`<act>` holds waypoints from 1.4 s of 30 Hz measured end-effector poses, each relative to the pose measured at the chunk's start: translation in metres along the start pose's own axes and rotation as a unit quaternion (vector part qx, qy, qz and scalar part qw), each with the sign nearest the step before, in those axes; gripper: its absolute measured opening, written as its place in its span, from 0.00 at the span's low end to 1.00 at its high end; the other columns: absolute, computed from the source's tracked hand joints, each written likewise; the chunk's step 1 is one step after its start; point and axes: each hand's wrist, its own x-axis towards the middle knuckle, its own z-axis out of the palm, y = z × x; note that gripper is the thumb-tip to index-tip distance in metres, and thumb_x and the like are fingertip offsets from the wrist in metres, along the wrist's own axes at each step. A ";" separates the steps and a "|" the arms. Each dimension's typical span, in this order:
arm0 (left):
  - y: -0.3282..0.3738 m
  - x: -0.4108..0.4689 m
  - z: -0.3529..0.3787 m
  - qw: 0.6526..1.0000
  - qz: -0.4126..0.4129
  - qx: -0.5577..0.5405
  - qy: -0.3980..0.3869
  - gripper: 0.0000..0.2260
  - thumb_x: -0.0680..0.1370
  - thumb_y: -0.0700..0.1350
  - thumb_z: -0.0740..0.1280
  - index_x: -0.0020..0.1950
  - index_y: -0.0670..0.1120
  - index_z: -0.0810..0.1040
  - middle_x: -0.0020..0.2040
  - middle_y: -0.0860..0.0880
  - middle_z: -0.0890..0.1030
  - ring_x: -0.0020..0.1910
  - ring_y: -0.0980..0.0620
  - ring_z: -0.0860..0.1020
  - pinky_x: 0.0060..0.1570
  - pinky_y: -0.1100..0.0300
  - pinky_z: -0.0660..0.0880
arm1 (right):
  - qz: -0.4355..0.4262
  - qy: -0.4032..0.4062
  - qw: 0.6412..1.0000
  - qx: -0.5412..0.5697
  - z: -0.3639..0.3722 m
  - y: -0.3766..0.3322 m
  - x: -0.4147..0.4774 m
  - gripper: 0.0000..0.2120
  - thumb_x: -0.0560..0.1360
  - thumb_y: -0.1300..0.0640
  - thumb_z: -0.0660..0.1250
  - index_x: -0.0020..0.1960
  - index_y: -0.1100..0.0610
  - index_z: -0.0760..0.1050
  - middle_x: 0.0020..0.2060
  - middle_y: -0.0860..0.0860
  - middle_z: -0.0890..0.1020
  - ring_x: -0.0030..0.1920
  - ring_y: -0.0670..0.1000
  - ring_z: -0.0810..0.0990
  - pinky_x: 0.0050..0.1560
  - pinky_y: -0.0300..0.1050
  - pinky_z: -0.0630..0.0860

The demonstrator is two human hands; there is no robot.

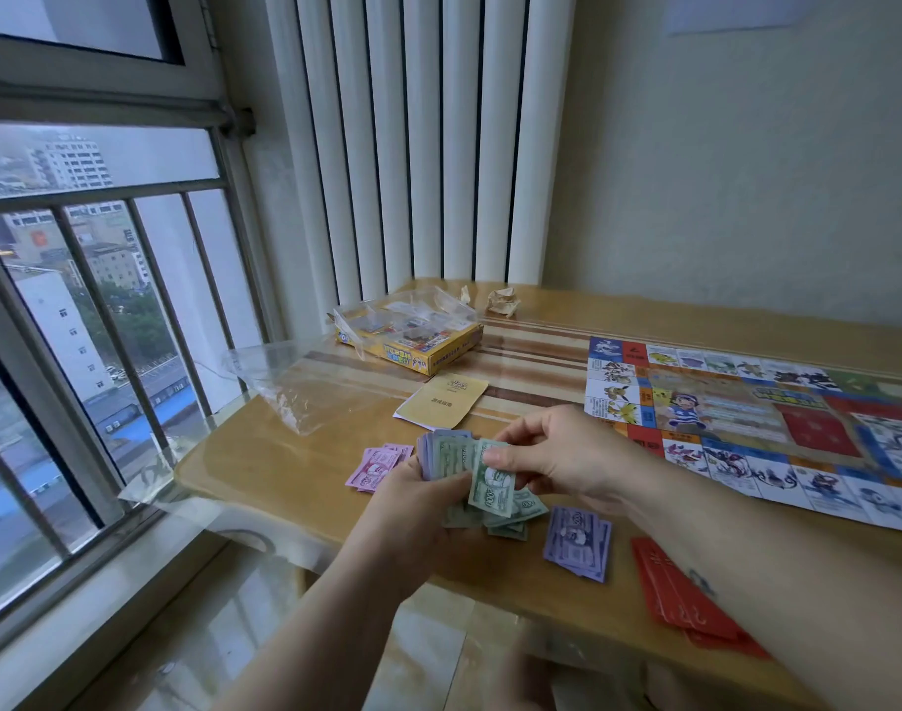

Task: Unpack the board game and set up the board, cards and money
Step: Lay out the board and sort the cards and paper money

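Observation:
My left hand (418, 510) grips a stack of play money (446, 456) above the table's near edge. My right hand (551, 454) pinches a green note (489, 487) at the front of that stack. Under my hands lies a loose green pile (520, 513). A pink pile (374, 467) sits to the left, a purple pile (578, 541) to the right, and red cards (679, 592) further right. The game board (777, 428) lies unfolded on the right of the table. The yellow game box (413, 338) stands open at the back.
A yellow instruction sheet (446, 400) lies between box and money. A clear plastic bag (295, 387) sprawls at the table's left. Crumpled paper (502, 300) sits by the radiator (418, 141). A barred window (89, 325) is close on the left; the table edge (295, 549) runs near me.

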 end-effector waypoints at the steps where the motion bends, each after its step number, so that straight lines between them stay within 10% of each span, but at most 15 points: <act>1: -0.001 0.001 0.000 1.000 0.000 0.008 0.003 0.09 0.78 0.31 0.60 0.54 0.36 0.77 0.43 0.38 0.83 0.38 0.45 0.83 0.34 0.57 0.81 | -0.004 0.002 1.000 -0.009 0.000 0.000 0.000 0.04 0.70 0.62 0.73 0.41 0.58 0.78 0.34 0.51 0.80 0.31 0.45 0.76 0.33 0.36 0.74; 14: 0.006 -0.008 0.005 0.998 -0.014 -0.041 -0.033 0.08 0.78 0.30 0.58 0.53 0.34 0.75 0.40 0.37 0.84 0.37 0.44 0.84 0.32 0.58 0.80 | -0.006 0.033 0.998 -0.057 -0.003 0.006 0.004 0.11 0.70 0.60 0.74 0.51 0.58 0.76 0.46 0.57 0.81 0.40 0.50 0.79 0.40 0.41 0.77; 19: 0.002 -0.004 0.006 1.000 -0.014 -0.007 -0.011 0.10 0.77 0.34 0.63 0.58 0.34 0.75 0.46 0.37 0.84 0.43 0.43 0.84 0.48 0.49 0.79 | -0.006 0.035 0.998 -0.047 -0.005 0.004 0.004 0.10 0.72 0.62 0.72 0.52 0.59 0.77 0.47 0.59 0.82 0.39 0.49 0.79 0.34 0.37 0.74; 42: 0.002 -0.004 0.010 0.999 -0.008 -0.043 -0.014 0.07 0.78 0.33 0.61 0.54 0.34 0.75 0.44 0.38 0.84 0.41 0.45 0.84 0.35 0.60 0.80 | -0.028 0.050 0.995 -0.081 -0.007 0.001 0.001 0.13 0.72 0.64 0.71 0.57 0.59 0.76 0.47 0.54 0.82 0.45 0.53 0.83 0.51 0.52 0.81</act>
